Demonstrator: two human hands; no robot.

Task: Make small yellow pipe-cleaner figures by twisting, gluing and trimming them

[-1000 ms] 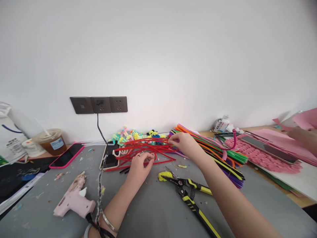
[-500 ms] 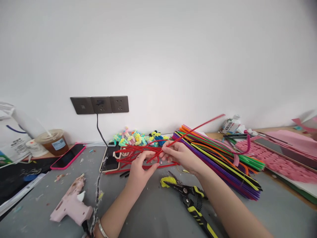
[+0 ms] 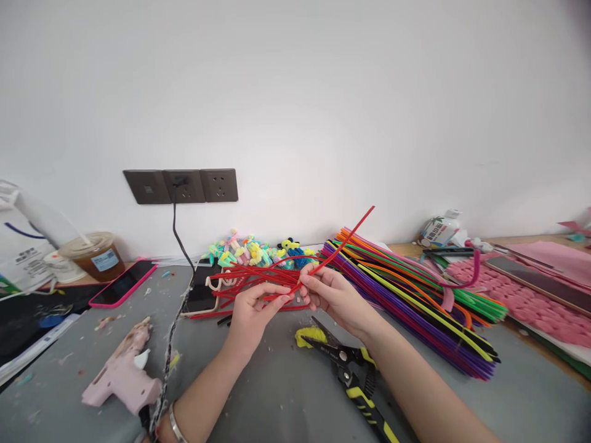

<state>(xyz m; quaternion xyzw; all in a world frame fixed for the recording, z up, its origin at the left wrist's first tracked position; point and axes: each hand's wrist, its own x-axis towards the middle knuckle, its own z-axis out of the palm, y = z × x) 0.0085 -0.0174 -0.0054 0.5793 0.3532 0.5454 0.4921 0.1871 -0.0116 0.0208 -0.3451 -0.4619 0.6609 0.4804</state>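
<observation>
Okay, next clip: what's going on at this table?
A person at a grey table pinches a single red pipe cleaner between the left hand and the right hand, its free end slanting up to the right. The hands hover over a loose pile of red stems. A multicoloured bundle lies to the right, yellow-and-black cutters lie just in front, and a pink glue gun lies at the left.
</observation>
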